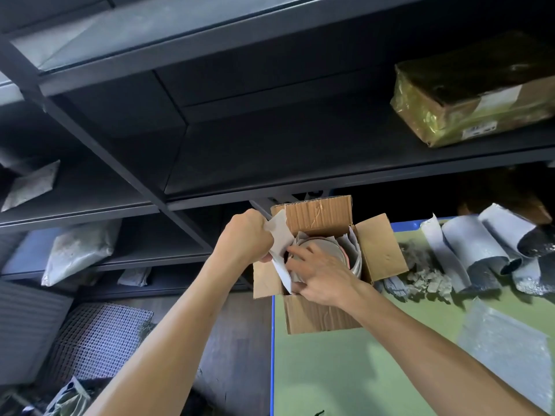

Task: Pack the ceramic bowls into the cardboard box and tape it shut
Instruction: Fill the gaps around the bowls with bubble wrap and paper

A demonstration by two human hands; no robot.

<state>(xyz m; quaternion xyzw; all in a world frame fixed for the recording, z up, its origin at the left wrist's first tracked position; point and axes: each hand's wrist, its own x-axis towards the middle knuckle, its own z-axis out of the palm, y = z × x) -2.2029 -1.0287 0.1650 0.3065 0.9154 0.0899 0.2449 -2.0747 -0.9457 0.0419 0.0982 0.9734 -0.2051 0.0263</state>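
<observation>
An open cardboard box [318, 315] stands at the left end of a green table, its flaps spread outward. Inside it lies a pale ceramic bowl [322, 246] with a reddish rim, wrapped round by white paper. My left hand [244, 235] grips a sheet of that white paper [280, 232] at the box's left edge and holds it up. My right hand [322, 273] reaches into the box, its fingers spread on the wrapped bowl and on the paper beside it.
The green table [375, 364] has a blue edge. Rolled grey foam sheets [480, 250] and paper scraps lie at its right, a bubble-wrap piece [507, 349] in front. Dark metal shelving [180, 163] stands behind with grey mailers and a taped parcel [468, 94]. Wire mesh [99, 337] lies on the floor at left.
</observation>
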